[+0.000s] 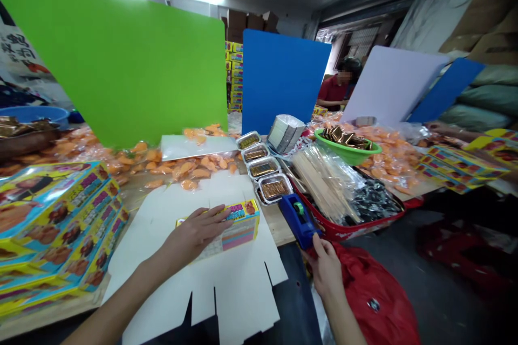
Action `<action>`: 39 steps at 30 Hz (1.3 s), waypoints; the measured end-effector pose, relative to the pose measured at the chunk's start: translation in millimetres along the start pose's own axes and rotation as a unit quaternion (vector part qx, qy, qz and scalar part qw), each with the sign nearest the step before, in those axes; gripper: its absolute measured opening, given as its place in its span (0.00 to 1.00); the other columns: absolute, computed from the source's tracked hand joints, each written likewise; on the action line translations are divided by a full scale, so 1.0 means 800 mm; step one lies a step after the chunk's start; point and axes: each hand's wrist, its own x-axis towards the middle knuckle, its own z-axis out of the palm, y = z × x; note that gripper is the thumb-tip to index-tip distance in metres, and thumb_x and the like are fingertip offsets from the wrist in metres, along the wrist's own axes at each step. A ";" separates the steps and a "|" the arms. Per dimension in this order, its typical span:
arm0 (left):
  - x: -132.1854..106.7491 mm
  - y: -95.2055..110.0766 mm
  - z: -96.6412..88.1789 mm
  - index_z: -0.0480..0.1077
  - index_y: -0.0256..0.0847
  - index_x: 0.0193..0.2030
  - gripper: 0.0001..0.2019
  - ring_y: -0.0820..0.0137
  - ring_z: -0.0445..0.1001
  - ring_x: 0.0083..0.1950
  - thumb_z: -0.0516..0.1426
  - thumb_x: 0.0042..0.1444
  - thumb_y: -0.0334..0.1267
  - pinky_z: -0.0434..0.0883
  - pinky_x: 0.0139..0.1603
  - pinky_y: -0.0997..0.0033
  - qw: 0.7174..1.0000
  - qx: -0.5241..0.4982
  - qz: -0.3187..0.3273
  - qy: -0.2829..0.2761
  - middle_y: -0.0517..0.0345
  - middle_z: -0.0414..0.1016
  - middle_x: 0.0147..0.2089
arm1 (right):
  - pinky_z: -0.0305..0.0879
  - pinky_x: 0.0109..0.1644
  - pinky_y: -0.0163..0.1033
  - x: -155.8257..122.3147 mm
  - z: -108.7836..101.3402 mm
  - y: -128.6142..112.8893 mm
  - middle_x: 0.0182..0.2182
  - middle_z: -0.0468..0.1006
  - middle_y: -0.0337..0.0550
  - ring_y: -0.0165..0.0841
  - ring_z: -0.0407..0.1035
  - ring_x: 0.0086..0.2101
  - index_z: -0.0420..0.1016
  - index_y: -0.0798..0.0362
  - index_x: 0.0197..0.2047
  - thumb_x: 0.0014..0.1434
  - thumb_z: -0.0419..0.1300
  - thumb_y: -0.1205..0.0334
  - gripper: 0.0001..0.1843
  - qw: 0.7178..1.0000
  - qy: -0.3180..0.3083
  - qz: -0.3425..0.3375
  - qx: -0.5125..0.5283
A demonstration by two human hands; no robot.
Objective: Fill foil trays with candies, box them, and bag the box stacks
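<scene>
A small printed carton point(238, 232), yellow, pink and blue, lies on a flattened white cardboard sheet point(162, 269). My left hand point(200, 229) rests across its top with the fingers stretched out, covering its left part. To the right stands a blue tape dispenser point(297, 221) with a green-cored roll. My right hand point(326, 267) is closed at the dispenser's near end, thumb and index finger against it. Whether a strip of tape is between those fingers cannot be made out.
Printed cartons point(60, 226) are stacked at left. Several foil trays point(265, 167) line up behind the dispenser. A red tray point(343, 232) holds wooden sticks and black packets. Orange packets point(190, 170) lie behind. A green bowl point(352, 153), upright panels point(283, 81) and a co-worker point(338, 89) are beyond.
</scene>
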 end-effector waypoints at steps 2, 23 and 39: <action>0.000 0.000 -0.001 0.65 0.51 0.58 0.20 0.61 0.60 0.64 0.46 0.63 0.30 0.65 0.57 0.55 1.000 0.003 -0.001 -0.002 0.57 0.62 0.63 | 0.71 0.29 0.36 -0.006 0.005 0.001 0.22 0.69 0.30 0.26 0.64 0.26 0.67 0.53 0.24 0.33 0.71 0.46 0.24 0.998 0.029 0.046 0.045; -0.001 -0.001 0.002 0.66 0.51 0.57 0.19 0.61 0.61 0.64 0.47 0.63 0.30 0.66 0.56 0.54 0.999 -0.018 0.002 0.027 0.56 0.65 0.61 | 0.71 0.29 0.36 0.012 -0.009 -0.002 0.21 0.72 0.30 0.27 0.68 0.26 0.67 0.53 0.22 0.25 0.75 0.54 0.24 0.987 0.032 0.081 0.138; 0.009 0.011 0.005 0.67 0.48 0.56 0.18 0.60 0.61 0.64 0.47 0.63 0.31 0.64 0.57 0.53 0.997 -0.040 -0.065 0.030 0.56 0.65 0.61 | 0.60 0.26 0.27 -0.005 -0.012 0.001 0.24 0.71 0.31 0.23 0.62 0.25 0.74 0.52 0.30 0.35 0.71 0.50 0.20 0.994 0.100 -0.017 0.042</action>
